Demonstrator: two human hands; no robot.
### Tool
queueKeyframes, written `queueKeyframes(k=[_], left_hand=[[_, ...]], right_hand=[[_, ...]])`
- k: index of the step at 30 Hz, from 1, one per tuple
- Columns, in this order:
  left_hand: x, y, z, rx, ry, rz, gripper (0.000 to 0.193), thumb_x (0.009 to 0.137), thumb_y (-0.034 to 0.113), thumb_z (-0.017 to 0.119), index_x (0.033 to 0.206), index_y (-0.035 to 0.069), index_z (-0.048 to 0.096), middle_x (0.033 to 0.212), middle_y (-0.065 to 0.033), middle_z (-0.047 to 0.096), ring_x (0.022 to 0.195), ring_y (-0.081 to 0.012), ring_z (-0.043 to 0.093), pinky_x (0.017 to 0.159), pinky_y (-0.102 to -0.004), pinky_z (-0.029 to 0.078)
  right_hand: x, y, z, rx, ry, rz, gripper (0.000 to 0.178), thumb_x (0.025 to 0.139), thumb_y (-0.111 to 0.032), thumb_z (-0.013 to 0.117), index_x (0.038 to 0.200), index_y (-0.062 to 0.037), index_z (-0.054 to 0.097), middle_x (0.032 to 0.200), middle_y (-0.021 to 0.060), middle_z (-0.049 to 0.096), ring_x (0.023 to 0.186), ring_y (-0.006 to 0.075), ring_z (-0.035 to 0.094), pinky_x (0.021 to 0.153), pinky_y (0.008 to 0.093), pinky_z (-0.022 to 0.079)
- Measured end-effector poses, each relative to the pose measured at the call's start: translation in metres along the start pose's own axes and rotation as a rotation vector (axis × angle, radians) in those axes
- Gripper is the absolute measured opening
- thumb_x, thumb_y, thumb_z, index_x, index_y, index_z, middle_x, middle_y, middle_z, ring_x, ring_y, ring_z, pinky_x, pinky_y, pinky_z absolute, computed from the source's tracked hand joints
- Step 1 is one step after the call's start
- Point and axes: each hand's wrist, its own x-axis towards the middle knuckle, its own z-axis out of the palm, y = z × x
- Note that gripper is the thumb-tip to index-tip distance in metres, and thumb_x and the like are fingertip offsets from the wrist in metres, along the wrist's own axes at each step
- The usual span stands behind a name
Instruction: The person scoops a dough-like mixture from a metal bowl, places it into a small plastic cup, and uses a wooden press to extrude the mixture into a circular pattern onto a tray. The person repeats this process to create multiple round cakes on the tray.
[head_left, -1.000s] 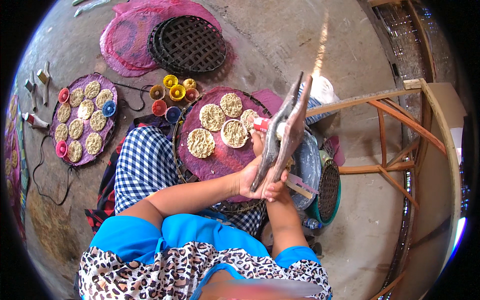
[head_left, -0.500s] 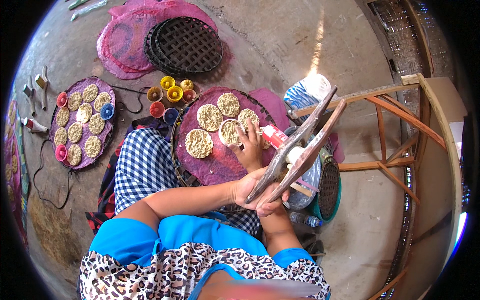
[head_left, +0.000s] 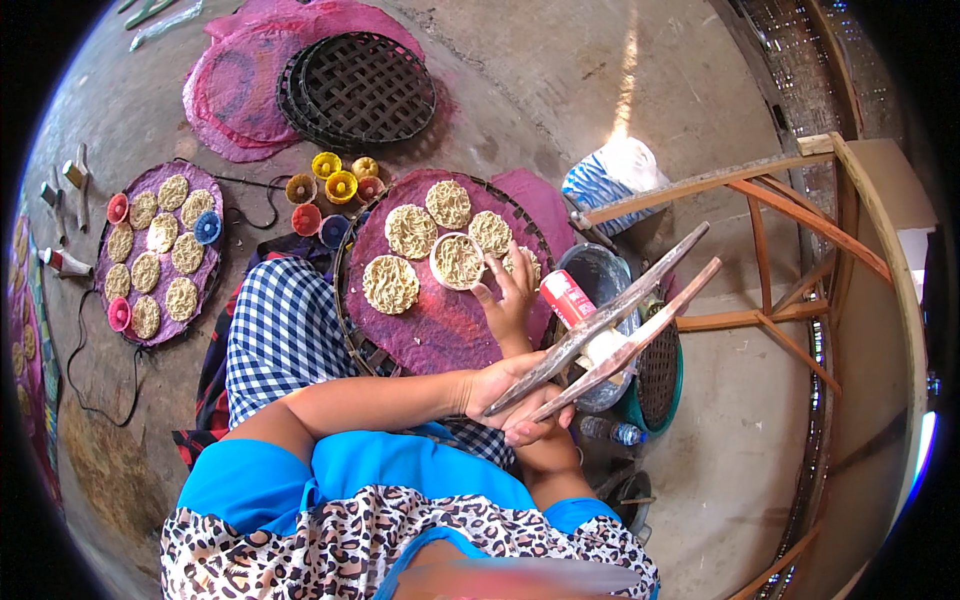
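Observation:
My left hand (head_left: 515, 392) grips two long wooden handles (head_left: 640, 295) of what looks like a press, held tilted up to the right. A red can-like cylinder (head_left: 567, 298) and a pale lump (head_left: 603, 347) show beside and between the handles. Past the left wrist reaches my right hand (head_left: 512, 300), fingers spread, its thumb by the edge of a pale ring (head_left: 436, 268) around a noodle-like dough disc (head_left: 459, 262). Its fingers partly cover another disc (head_left: 528, 263). Several more discs (head_left: 391, 284) lie on the pink cloth (head_left: 425, 335) over a round woven tray.
At left, a second tray (head_left: 205, 275) holds several discs and coloured cups. More fluted moulds (head_left: 341, 187) cluster behind my tray. Stacked black woven trays (head_left: 367, 88) sit at the back. A grey bucket (head_left: 590, 265), blue-white sack (head_left: 612, 185) and wooden frame (head_left: 765, 318) stand at right.
The handles have swung lower to the right, away from the ring. My right hand has slid right, off the ringed disc to its edge. The whole view has shifted slightly.

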Motion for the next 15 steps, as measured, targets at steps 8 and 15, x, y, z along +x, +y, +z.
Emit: queueKeyframes(k=[8,15], left_hand=[[0.0,-0.007,-0.004,0.02,0.038,-0.089,0.081,0.079,0.074,0.023,0.102,0.001,0.052,0.055,-0.0097,0.051,0.044,-0.0175,0.048,0.043,-0.0267,0.039],[-0.001,-0.007,-0.003,0.036,0.036,-0.054,0.081,0.079,0.074,0.024,0.101,0.001,0.052,0.056,-0.0092,0.05,0.043,-0.017,0.047,0.043,-0.0265,0.039]], right_hand=[[-0.001,0.013,0.002,-0.209,-0.009,0.023,0.064,0.073,-0.065,0.054,0.117,-0.0176,0.058,0.139,0.0165,0.031,0.129,0.0383,0.023,0.102,0.0536,0.019],[-0.008,0.006,0.003,-0.044,0.026,0.015,0.067,0.073,-0.065,0.052,0.117,-0.0159,0.058,0.139,0.015,0.032,0.128,0.0376,0.025,0.101,0.0545,0.019]])
